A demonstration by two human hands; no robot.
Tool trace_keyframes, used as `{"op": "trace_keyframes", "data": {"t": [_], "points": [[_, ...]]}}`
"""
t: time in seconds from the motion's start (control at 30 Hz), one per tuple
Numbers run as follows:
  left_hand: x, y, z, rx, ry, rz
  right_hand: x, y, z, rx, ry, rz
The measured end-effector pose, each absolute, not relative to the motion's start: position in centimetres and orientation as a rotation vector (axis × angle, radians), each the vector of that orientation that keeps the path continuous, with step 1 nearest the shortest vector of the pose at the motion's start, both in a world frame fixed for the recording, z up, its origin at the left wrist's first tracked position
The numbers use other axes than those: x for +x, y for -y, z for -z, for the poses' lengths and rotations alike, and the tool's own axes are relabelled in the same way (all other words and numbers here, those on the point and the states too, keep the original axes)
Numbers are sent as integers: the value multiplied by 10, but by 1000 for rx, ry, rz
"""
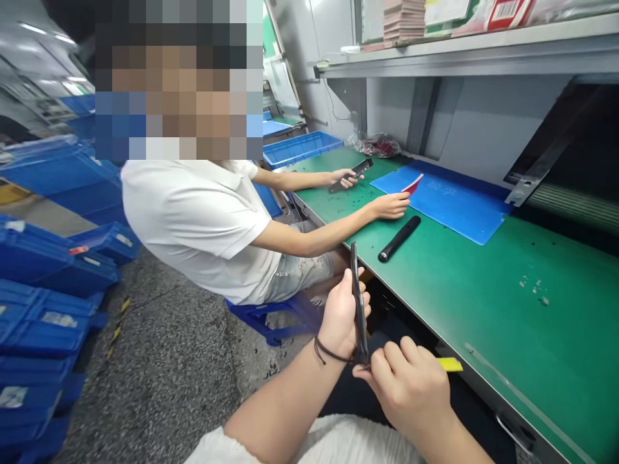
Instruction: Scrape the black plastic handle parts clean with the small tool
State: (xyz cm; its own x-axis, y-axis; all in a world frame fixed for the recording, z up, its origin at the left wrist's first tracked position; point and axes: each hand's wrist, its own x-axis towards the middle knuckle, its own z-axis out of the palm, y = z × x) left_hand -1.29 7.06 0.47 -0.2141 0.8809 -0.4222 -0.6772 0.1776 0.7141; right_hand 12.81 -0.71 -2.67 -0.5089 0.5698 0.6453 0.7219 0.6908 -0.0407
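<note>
My left hand (pixel 342 316) is wrapped round a long, thin black part (pixel 358 296), held nearly upright near the table's front edge. Close to the lower end of that part is my right hand (pixel 411 380), its fingers closed round a yellow tool (pixel 449 365) whose end sticks out on the right. The tool's other end is hidden by my fingers. A black cylindrical piece (pixel 400 238) lies on the green table (pixel 464 277) beyond my hands.
At the left a person in a white shirt (pixel 193 219) sits on a blue stool (pixel 271 319), holding a black part (pixel 352 176) and a red piece (pixel 412 185) over the table. A blue sheet (pixel 445 196) lies there. Blue crates (pixel 48 322) stand left; a shelf (pixel 464 55) hangs above.
</note>
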Motion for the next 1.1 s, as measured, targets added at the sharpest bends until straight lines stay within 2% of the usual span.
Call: {"op": "trace_keyframes", "data": {"t": [0.17, 0.4, 0.63, 0.7, 0.8, 0.87, 0.97, 1.1], "points": [[-30, -78, 0, 136, -1066, -1493, 126, 9, 54, -1150, 2178, 158], [-38, -77, -4, 46, -1011, -1505, 130, -9, 79, -1363, 2354, 184], [-32, -79, -4, -3, -1008, -1499, 121, 3, 41, -945, 1914, -732], [-27, -78, -2, -1, -1009, -1498, 113, 4, 33, -899, 1847, -834], [-22, -73, 8, 68, -1064, -1408, 109, 5, 26, -862, 1784, -765], [-24, -67, 20, 245, -1214, -1381, 113, 7, 22, -874, 1724, -737], [-37, -55, 35, 816, -1561, -1561, 125, 13, 12, -904, 1677, -806], [-57, -42, 31, 1542, -1803, -1651, 133, 19, 2, -904, 1688, -808]]}}
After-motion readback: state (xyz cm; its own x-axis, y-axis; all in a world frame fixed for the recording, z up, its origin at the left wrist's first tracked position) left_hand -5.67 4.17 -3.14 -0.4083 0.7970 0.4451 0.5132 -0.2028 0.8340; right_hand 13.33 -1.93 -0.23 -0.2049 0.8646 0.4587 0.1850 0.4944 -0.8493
